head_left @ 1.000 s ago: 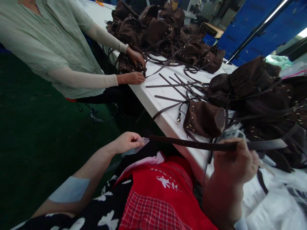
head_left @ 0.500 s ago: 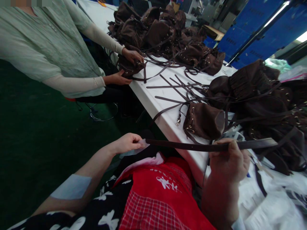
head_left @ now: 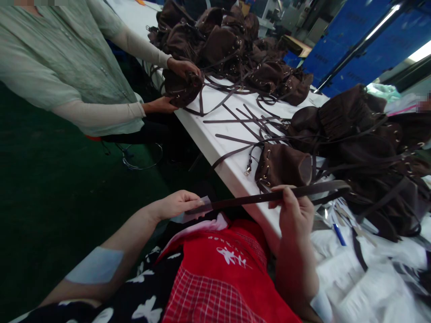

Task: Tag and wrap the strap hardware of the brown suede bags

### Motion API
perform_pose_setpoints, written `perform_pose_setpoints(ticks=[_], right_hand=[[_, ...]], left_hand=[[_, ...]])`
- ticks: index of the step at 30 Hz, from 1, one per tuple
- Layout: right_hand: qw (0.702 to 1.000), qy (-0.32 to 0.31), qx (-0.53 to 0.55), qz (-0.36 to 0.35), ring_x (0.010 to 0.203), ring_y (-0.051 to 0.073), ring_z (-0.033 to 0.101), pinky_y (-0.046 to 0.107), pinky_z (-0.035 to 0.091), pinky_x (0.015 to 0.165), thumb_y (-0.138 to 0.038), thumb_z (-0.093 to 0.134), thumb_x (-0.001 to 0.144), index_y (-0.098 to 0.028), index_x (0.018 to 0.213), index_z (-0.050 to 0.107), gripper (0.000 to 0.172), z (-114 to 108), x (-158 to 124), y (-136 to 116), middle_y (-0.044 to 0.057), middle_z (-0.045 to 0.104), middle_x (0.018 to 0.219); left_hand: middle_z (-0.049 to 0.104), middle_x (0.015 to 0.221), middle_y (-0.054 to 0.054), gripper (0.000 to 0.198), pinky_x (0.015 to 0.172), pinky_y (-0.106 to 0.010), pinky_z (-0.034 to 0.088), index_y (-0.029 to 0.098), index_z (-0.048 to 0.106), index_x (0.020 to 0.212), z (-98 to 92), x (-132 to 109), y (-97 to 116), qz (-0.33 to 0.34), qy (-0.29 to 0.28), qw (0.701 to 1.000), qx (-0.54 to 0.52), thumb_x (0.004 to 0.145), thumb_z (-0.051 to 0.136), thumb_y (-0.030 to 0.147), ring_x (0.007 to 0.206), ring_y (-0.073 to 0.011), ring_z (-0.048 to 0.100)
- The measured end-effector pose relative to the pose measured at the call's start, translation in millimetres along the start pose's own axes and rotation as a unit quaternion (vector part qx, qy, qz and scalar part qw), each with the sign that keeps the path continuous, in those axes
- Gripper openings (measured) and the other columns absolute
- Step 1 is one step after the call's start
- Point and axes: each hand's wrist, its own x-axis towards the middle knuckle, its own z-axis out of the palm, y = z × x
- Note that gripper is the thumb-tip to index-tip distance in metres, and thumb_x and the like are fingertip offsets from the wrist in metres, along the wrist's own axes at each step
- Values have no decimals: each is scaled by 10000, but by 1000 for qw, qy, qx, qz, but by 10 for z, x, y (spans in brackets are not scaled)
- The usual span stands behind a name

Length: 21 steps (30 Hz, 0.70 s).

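A dark brown strap [head_left: 245,199] stretches between my two hands above my red apron. My left hand [head_left: 182,204] pinches its left end together with a small translucent wrapper [head_left: 206,205]. Further along, my right hand [head_left: 296,213] is closed on the strap between thumb and fingers. Past that hand the strap bends back in a loop near the pile of bags. Just behind it a brown drawstring bag [head_left: 283,163] lies on the white table [head_left: 232,172].
Several loose straps [head_left: 242,121] cross on the table. Brown bags pile up at the back [head_left: 218,45] and right [head_left: 357,130]. A co-worker's hands [head_left: 183,67] hold another bag. A blue pen [head_left: 339,234] lies by white plastic wrapping [head_left: 367,287].
My right hand has moved left along the strap, and the strap's free part now bends into a loop. My left hand stays nearly in place. The co-worker's bag has tilted up.
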Motion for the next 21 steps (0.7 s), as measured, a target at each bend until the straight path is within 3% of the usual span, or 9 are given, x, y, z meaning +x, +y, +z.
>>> perform_pose_setpoints(ticks=[3,6,9,12,14,16,18,20,21], right_hand=[[995,-91,-30,36,798,168,666,286,526,745,-402,627,876,-186,890,758,253,339,-188,115,48,724,849],[961,-227,51,151,1036,226,646,345,485,941,-443,679,824,-223,961,770,275,619,-309,220,69,718,1101],[938,-162,183,244,1050,250,642,376,472,965,-525,659,810,-205,1012,758,391,587,-160,263,82,730,1084],[938,24,259,230,1012,238,649,375,457,973,-555,614,819,-190,927,764,409,392,69,244,78,744,996],[946,74,235,211,983,228,648,367,445,974,-541,605,826,-195,898,767,388,370,70,242,67,746,961],[958,-8,184,220,969,232,644,359,438,961,-531,622,820,-197,889,772,373,489,-61,275,61,746,954],[936,-181,165,252,964,247,649,356,446,937,-492,720,756,-185,883,773,337,657,-207,333,63,744,950],[920,-176,197,290,912,246,661,356,468,884,-497,763,703,-172,869,766,365,737,-239,381,68,744,909],[918,-119,226,304,890,239,664,350,475,860,-507,762,696,-169,863,761,377,721,-199,392,70,744,897]], left_hand=[[707,749,-51,456,596,-228,462,145,721,843,160,94,109,35,29,999,13,899,528,554,667,-146,622],[633,657,-5,464,528,-212,405,153,669,781,254,160,168,74,53,995,40,928,475,548,581,-119,558],[539,559,35,468,472,-204,337,166,602,704,230,155,144,73,59,993,77,928,466,553,491,-96,478],[524,528,38,491,487,-209,350,176,568,668,182,144,92,37,67,990,122,919,456,582,476,-100,479],[552,539,23,515,505,-218,375,179,571,682,197,171,83,24,71,988,133,917,424,613,496,-117,513],[579,561,9,533,520,-227,394,179,593,723,244,217,103,28,81,987,134,912,399,638,523,-135,543],[597,582,0,542,525,-236,403,180,622,758,281,250,136,41,93,984,146,902,398,651,540,-149,553],[596,582,-2,544,534,-242,405,182,633,734,268,249,158,46,106,977,177,897,408,650,545,-154,553],[594,583,-1,540,542,-244,407,184,631,716,241,236,159,44,111,974,193,895,415,646,549,-156,556]])
